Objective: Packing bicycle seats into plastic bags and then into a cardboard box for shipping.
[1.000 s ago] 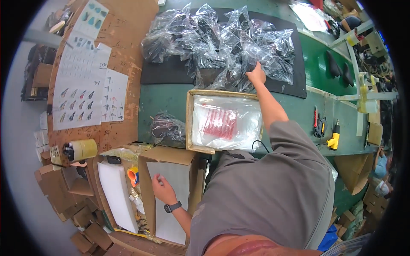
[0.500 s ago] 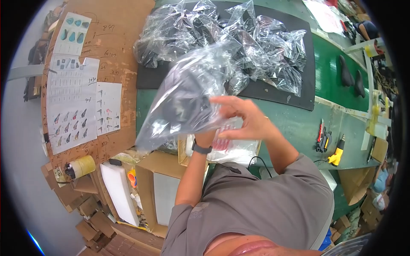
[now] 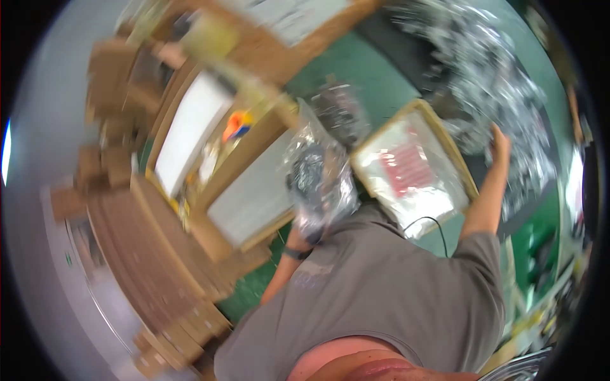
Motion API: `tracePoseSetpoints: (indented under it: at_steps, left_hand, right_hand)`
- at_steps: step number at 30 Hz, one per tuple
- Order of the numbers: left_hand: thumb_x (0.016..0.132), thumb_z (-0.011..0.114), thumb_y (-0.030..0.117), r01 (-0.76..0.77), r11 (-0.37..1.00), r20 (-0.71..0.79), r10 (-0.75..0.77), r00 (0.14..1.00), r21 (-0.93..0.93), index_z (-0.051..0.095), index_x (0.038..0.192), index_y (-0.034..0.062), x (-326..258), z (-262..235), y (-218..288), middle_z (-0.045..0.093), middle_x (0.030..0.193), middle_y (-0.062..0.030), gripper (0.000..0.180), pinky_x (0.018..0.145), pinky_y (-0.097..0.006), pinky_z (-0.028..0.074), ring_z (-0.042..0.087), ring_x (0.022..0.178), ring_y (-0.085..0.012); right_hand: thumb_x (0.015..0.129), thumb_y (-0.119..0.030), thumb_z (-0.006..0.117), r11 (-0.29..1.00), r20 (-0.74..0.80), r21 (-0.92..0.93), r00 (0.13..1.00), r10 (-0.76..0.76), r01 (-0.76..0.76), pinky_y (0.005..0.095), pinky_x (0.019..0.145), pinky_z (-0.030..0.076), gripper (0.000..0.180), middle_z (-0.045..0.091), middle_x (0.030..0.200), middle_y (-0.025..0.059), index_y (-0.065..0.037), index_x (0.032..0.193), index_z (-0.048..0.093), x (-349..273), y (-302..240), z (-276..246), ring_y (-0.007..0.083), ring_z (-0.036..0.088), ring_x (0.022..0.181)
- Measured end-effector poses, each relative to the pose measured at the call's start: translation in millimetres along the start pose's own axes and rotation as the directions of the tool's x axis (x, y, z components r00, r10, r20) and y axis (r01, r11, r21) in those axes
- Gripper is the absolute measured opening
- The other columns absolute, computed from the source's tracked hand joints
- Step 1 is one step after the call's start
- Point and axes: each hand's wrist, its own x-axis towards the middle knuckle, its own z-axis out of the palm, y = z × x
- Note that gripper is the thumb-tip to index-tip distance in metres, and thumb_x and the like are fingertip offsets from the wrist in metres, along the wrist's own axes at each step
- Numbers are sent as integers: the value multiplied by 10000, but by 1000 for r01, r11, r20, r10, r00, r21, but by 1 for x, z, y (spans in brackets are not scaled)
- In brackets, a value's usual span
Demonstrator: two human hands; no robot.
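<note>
A black item in a clear plastic bag, seemingly a bagged bicycle saddle (image 3: 314, 174), hangs upright at my left side over the edge of a carton. My left hand (image 3: 306, 237), below a dark wristband, grips its lower end; the bag hides most of the fingers. My right arm stretches out to the right. My right hand (image 3: 501, 145) is at the pile of clear plastic bags (image 3: 473, 76) on the black mat (image 3: 397, 47). Motion blurs its fingers, so whether they hold a bag does not show.
Between my arms stands an open box (image 3: 469, 181) lined with clear film, holding pink-red pieces (image 3: 406, 168). Another plastic bag (image 3: 343, 111) lies behind it. To the left are a carton with a white panel (image 3: 254, 190), white foam (image 3: 194, 130), an orange tape dispenser (image 3: 237, 124) and stacked cardboard (image 3: 159, 247).
My view has swung to the left. The bagged saddle has come down from in front of me to my left side in my left hand. My right hand has left it and reached to the pile.
</note>
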Motion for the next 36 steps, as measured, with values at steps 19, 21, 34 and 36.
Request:
tracePoseSetpoints:
  at_steps: [19, 21, 34, 36]
  left_hand:
    - [769, 808, 136, 10, 506, -217, 353, 910, 863, 696, 1208, 110, -160, -462, 17, 738, 1104, -120, 454, 1021, -453, 488, 671, 1082, -309]
    - [822, 722, 134, 192, 40, -193, 349, 917, 981, 741, 1098, 180, -164, -524, 31, 731, 1002, -81, 281, 1070, -480, 437, 655, 1040, -283]
    - [1009, 474, 131, 279, 638, -585, 335, 739, 718, 631, 1386, 89, -7, -587, -35, 499, 1548, -195, 410, 1268, -519, 250, 394, 1482, -388]
    - [986, 431, 73, 470, 54, -385, 661, 645, 881, 472, 1508, -22, -16, -623, -122, 485, 1553, -233, 532, 1295, -520, 204, 386, 1485, -401]
  right_hand:
    - [741, -37, 735, 724, 937, -199, 345, -57, 660, 350, 950, 499, 573, 678, 1163, 59, 37, 1298, 623, -649, -19, 375, 200, 624, 1058]
    - [709, -125, 771, 505, 967, -251, 235, 97, 826, 396, 904, 520, 551, 702, 1048, 177, 35, 1213, 619, -701, 7, 434, 269, 660, 967]
    - [808, -320, 828, 150, 908, -350, 296, 297, 924, 521, 928, 554, 774, 695, 1157, 319, 62, 1356, 437, -820, 321, 634, 487, 683, 1067]
    - [832, -307, 803, 51, 802, 111, -120, 585, 992, 504, 938, 553, 622, 714, 1187, 241, -3, 1317, 559, -821, 296, 626, 437, 692, 1084]
